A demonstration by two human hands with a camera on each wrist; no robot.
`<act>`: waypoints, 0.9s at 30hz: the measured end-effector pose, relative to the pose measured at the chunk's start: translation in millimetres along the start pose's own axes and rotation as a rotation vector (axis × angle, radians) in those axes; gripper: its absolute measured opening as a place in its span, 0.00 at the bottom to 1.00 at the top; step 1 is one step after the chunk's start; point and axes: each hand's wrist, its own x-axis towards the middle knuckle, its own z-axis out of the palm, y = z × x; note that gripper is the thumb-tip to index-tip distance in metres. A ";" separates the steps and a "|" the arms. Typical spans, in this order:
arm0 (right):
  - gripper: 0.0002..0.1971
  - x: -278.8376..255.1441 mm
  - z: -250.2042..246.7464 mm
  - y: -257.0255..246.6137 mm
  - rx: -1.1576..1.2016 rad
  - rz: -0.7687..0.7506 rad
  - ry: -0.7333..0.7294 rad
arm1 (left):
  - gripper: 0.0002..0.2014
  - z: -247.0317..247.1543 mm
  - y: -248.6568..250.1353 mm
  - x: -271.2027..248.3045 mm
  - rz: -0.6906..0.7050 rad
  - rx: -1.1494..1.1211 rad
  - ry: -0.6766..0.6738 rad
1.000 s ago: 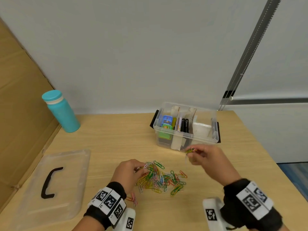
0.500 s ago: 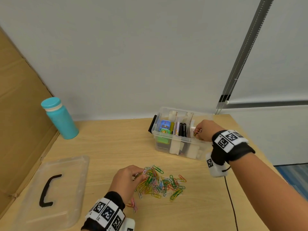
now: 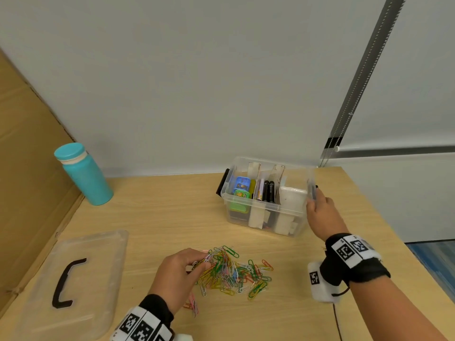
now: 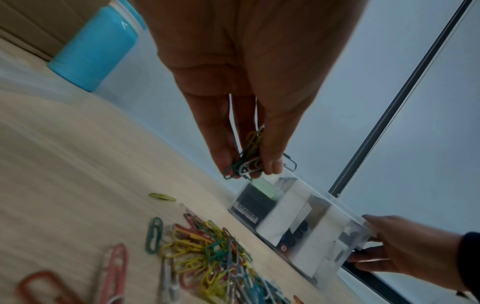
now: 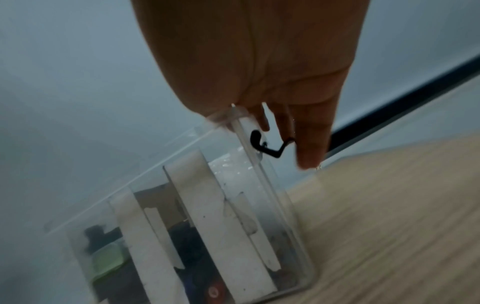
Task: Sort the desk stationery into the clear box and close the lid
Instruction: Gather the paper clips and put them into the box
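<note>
Left hand (image 4: 244,115) pinching a few clips (image 4: 246,162) above the pile (image 3: 231,271) on the near table (image 3: 157,205); right hand (image 3: 322,212) grasping the box (image 3: 266,212) at its right end, far right: loosely pinched clips may drop in transit, or a tug may tip the box.

Wall: plain pale grey wall (image 3: 197,77) rises behind the far edge of my desk.
Desk: light wood-grain top (image 3: 160,207), its far right corner by the blind.
Left: brown cardboard sheet (image 3: 27,168) leans along the desk's left edge.
Right: roller blind (image 3: 423,70) with bead chain (image 3: 354,94) hanging down.
Floor: blue patch (image 3: 438,257) past the right edge.
</note>
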 end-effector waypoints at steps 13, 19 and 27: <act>0.26 -27.4 37.3 -24.4 0.021 -0.135 0.043 | 0.12 3.4 103.1 48.4 0.246 0.001 -0.001; 0.26 -33.2 41.5 -30.7 0.021 -0.158 0.047 | 0.14 28.4 144.5 107.6 0.242 0.236 -0.082; 0.26 -36.0 39.0 -32.3 0.016 -0.173 0.050 | 0.11 65.7 154.0 150.9 0.186 0.720 -0.398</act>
